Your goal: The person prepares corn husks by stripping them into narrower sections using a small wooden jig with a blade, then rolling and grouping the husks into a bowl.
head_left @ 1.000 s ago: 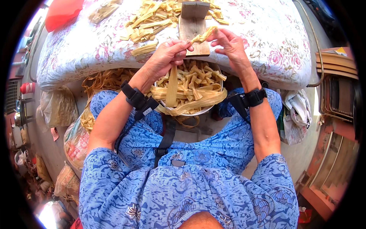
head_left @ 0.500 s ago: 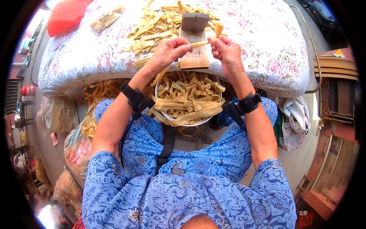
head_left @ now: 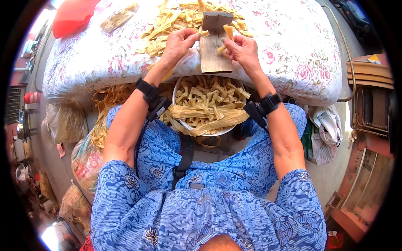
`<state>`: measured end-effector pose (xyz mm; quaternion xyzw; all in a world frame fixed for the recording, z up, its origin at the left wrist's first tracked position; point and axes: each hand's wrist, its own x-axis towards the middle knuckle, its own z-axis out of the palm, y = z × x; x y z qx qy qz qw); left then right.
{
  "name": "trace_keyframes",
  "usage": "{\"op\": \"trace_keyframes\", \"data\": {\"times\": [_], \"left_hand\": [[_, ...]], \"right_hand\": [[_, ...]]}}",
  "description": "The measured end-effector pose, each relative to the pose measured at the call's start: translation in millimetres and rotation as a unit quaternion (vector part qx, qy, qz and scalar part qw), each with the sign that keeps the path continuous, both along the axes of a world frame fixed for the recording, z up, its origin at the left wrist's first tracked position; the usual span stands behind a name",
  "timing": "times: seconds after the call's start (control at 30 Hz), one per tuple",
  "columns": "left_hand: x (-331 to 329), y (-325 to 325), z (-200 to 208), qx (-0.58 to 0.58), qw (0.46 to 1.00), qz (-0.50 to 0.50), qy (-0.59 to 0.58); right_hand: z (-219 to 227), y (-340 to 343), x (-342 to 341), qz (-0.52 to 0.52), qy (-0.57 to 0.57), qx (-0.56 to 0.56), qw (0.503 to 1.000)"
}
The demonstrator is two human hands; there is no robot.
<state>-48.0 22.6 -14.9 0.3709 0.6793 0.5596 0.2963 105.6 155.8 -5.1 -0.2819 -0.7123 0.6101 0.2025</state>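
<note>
My left hand (head_left: 180, 46) pinches a short strip of dried corn husk (head_left: 204, 33) beside a wooden stand. My right hand (head_left: 243, 53) is closed on a knotted husk piece (head_left: 228, 31), which pokes up above the fingers; a pale tail of it shows below them. The two hands are apart over the stand, whose flat board (head_left: 215, 63) juts past the table edge and carries an upright block (head_left: 217, 19). Behind my left hand lies a heap of husk strips (head_left: 157, 38). Below, between my knees, a white basin (head_left: 174, 95) is full of knotted husk pieces (head_left: 201, 95).
Long flat husks (head_left: 222, 121) lie across the basin. The table has a flowered cloth (head_left: 293, 54), with a red bag (head_left: 73, 17) at its far left. More husks (head_left: 99, 134) and plastic bags (head_left: 86, 163) sit left of my legs; a white bag (head_left: 326, 129) stands at the right.
The husk strip that spanned both hands no longer joins them. Both hands have shifted farther up over the table, the left holding a short strip and the right the knotted piece.
</note>
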Motion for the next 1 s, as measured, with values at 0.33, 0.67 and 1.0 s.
{"op": "trace_keyframes", "data": {"times": [0.33,0.67,1.0], "left_hand": [[46,-25,14,-0.03,0.983,-0.173,-0.045],[50,-34,15,-0.067,0.984,-0.165,0.023],[50,-35,18,0.043,0.898,-0.145,0.413]], "right_hand": [[13,-27,41,0.072,-0.011,0.149,0.986],[18,-23,39,0.05,0.022,-0.003,0.998],[7,-14,45,0.202,-0.156,-0.102,0.961]]}}
